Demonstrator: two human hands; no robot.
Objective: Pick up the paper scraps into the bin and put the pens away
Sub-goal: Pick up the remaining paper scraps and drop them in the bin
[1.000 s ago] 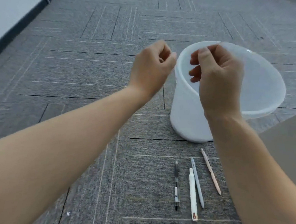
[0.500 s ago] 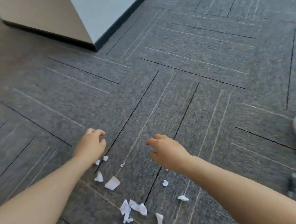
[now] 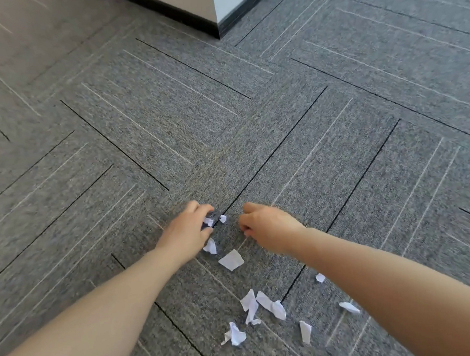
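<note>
Several white paper scraps lie scattered on the grey carpet. My left hand point(image 3: 186, 232) is down on the floor, its fingers pinched around a small paper scrap point(image 3: 208, 221), with another tiny scrap point(image 3: 223, 218) just to its right. My right hand point(image 3: 269, 228) rests close by with its fingers curled onto the carpet; whatever lies under the fingertips is hidden. Nearer to me lie a flat scrap point(image 3: 230, 259), a curled scrap point(image 3: 211, 246) by my left wrist, and a cluster of scraps point(image 3: 265, 305). The bin and the pens are out of view.
A wall corner with a dark skirting board point(image 3: 211, 21) stands at the top centre. Grey carpet tiles point(image 3: 335, 115) with dark seams stretch all around. More loose scraps point(image 3: 305, 331) lie between my forearms near the bottom edge.
The view swung from the bin and pens to the scrap pile. Both hands dropped to the carpet and drew together. My left hand's fingers closed on a small scrap.
</note>
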